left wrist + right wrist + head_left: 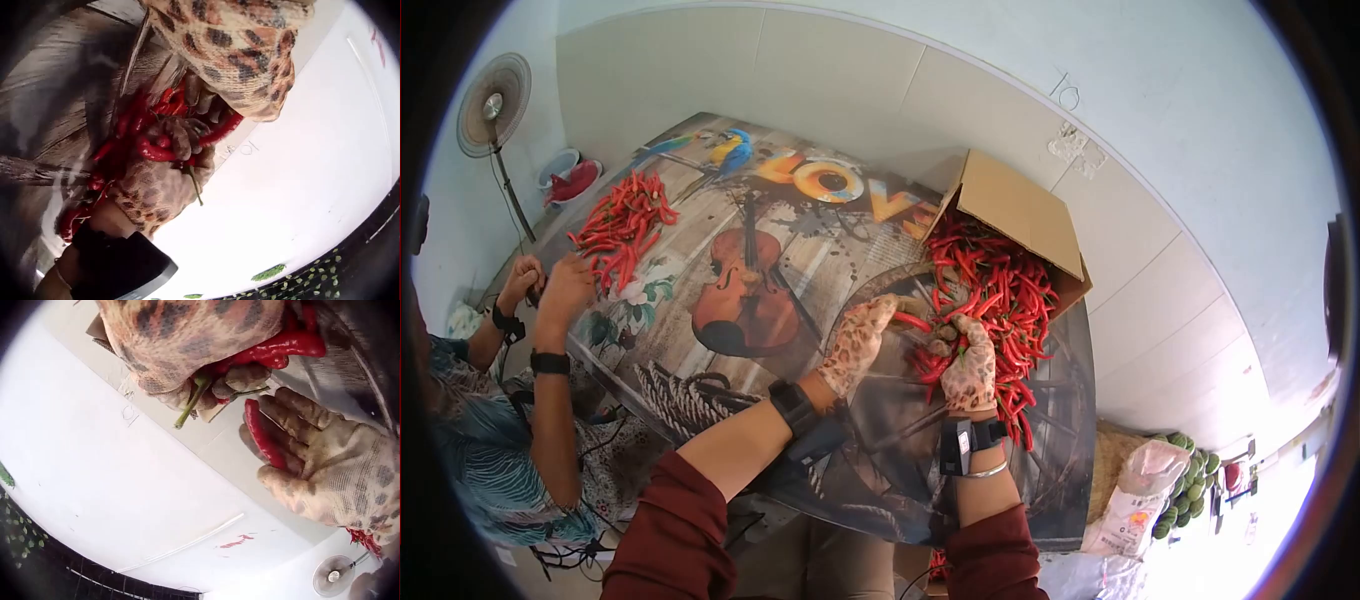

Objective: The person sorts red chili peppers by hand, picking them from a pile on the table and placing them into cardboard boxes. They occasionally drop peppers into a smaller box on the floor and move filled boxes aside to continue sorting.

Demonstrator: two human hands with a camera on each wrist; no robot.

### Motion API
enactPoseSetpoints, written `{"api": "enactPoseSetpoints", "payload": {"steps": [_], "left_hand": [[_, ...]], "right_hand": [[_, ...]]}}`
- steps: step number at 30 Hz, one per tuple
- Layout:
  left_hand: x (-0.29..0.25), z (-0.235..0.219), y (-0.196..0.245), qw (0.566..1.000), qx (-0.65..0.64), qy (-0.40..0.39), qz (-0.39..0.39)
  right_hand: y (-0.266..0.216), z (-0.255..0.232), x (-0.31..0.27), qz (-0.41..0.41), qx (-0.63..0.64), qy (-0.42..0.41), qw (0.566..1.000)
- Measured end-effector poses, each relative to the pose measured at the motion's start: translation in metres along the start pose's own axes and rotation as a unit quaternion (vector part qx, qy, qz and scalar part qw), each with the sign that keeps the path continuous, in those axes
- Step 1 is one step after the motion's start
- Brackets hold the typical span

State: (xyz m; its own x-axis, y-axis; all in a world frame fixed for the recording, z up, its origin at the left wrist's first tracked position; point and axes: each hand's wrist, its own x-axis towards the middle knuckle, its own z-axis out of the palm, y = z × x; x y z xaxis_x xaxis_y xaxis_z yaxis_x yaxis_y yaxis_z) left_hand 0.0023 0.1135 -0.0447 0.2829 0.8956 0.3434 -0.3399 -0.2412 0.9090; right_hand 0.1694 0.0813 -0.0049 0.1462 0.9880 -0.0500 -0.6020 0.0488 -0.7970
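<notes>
in the head view one red chilli [912, 321] lies at two o'clock of the left hand [860, 345], and the heap of chillies [1000, 290] at one o'clock of the right hand [970, 380], spilling from the cardboard box [1025, 215]. the left hand's fingers are loosely bent, holding that chilli near the thumb – the right is curled round a small bunch [281, 350], stems poking out.

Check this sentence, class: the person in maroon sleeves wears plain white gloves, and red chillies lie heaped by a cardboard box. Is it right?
Not quite: the gloves are leopard-print, not plain white, as the head view shows. The maroon sleeves, red chillies and cardboard box are right.
</notes>
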Motion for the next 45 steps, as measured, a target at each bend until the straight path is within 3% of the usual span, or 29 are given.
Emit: {"api": "enactPoseSetpoints", "payload": {"steps": [3, 4, 5, 6, 7, 8, 9, 10, 11, 12, 13, 15, 16, 18, 19, 20, 22, 24, 25, 27, 28, 31, 35, 37, 39, 45], "left_hand": [[0.011, -0.018, -0.063, 0.991, 0.115, 0.048, 0.047], [0.005, -0.012, -0.039, 0.991, 0.116, 0.049, 0.046], [-0.004, 0.002, 0.008, 0.989, 0.142, 0.048, -0.002], [-0.009, 0.009, 0.034, 0.983, 0.168, 0.048, -0.049], [-0.010, 0.005, 0.028, 0.983, 0.170, 0.050, -0.050], [-0.011, -0.002, 0.017, 0.935, 0.354, 0.017, 0.022], [-0.011, -0.006, 0.010, 0.847, 0.524, -0.018, 0.092], [-0.010, -0.006, 0.003, 0.846, 0.525, -0.018, 0.092], [-0.008, -0.005, -0.004, 0.911, 0.409, -0.009, 0.052], [-0.006, -0.005, -0.009, 0.958, 0.286, 0.000, 0.011], [-0.004, -0.006, -0.018, 0.958, 0.287, 0.001, 0.011], [-0.001, -0.006, -0.022, 0.949, 0.307, 0.011, -0.071], [-0.002, -0.006, -0.017, 0.949, 0.308, 0.011, -0.071], [-0.007, -0.006, -0.002, 0.933, 0.359, 0.000, 0.007], [-0.009, -0.005, 0.002, 0.933, 0.359, 0.001, 0.004], [-0.011, -0.003, 0.005, 0.952, 0.305, 0.010, 0.026], [-0.009, -0.005, -0.002, 0.967, 0.249, 0.016, 0.048], [-0.006, -0.009, -0.016, 0.973, 0.227, 0.021, -0.042], [-0.005, -0.008, -0.015, 0.973, 0.226, 0.019, -0.042], [-0.004, -0.001, 0.000, 0.992, -0.079, 0.032, -0.090], [-0.010, 0.011, 0.034, 0.979, -0.121, 0.062, -0.150], [-0.007, 0.005, 0.025, 0.973, -0.140, 0.063, -0.174], [-0.004, 0.004, 0.020, 0.970, -0.143, 0.069, -0.186], [0.000, 0.002, 0.006, 0.976, -0.160, 0.076, -0.130], [0.003, 0.001, -0.001, 0.972, -0.173, 0.088, -0.136], [0.004, 0.002, -0.002, 0.971, -0.187, 0.104, -0.108]], "right_hand": [[-0.011, 0.011, -0.005, -0.001, -0.059, -0.003, 0.998], [-0.011, 0.013, -0.005, -0.017, -0.123, -0.031, 0.992], [-0.011, 0.020, -0.009, -0.016, -0.122, -0.032, 0.992], [-0.011, 0.030, -0.013, -0.068, -0.276, -0.039, 0.958], [-0.010, 0.035, -0.016, -0.119, -0.422, -0.045, 0.898], [-0.008, 0.034, -0.018, -0.147, -0.476, -0.058, 0.865], [-0.004, 0.031, -0.016, -0.146, -0.475, -0.058, 0.866], [0.001, 0.025, -0.011, -0.182, -0.520, -0.061, 0.832], [0.005, 0.022, -0.008, -0.218, -0.563, -0.064, 0.795], [-0.002, 0.032, -0.015, -0.212, -0.557, -0.071, 0.800], [0.000, 0.033, -0.015, -0.213, -0.556, -0.073, 0.800], [0.006, 0.032, -0.015, -0.252, -0.568, -0.090, 0.778], [0.005, 0.034, -0.019, -0.259, -0.601, -0.099, 0.749], [0.013, 0.037, -0.018, -0.256, -0.573, -0.115, 0.770], [0.017, 0.037, -0.018, -0.252, -0.545, -0.130, 0.789], [0.013, 0.036, -0.019, -0.161, -0.598, -0.110, 0.777], [0.010, 0.029, -0.016, -0.146, -0.593, -0.126, 0.781], [0.012, 0.022, -0.014, -0.135, -0.580, -0.140, 0.791], [0.012, 0.020, -0.013, -0.135, -0.581, -0.139, 0.791], [0.013, 0.018, -0.013, -0.113, -0.477, -0.141, 0.860], [0.013, 0.018, -0.013, -0.112, -0.478, -0.140, 0.860], [0.012, 0.018, -0.012, -0.007, -0.320, -0.087, 0.943], [0.013, 0.020, -0.011, -0.051, -0.265, -0.095, 0.958], [0.000, 0.028, -0.019, 0.013, -0.208, -0.034, 0.978], [-0.009, 0.028, -0.023, 0.013, -0.203, -0.043, 0.978], [-0.043, 0.033, -0.062, -0.048, -0.163, 0.013, 0.985]]}}
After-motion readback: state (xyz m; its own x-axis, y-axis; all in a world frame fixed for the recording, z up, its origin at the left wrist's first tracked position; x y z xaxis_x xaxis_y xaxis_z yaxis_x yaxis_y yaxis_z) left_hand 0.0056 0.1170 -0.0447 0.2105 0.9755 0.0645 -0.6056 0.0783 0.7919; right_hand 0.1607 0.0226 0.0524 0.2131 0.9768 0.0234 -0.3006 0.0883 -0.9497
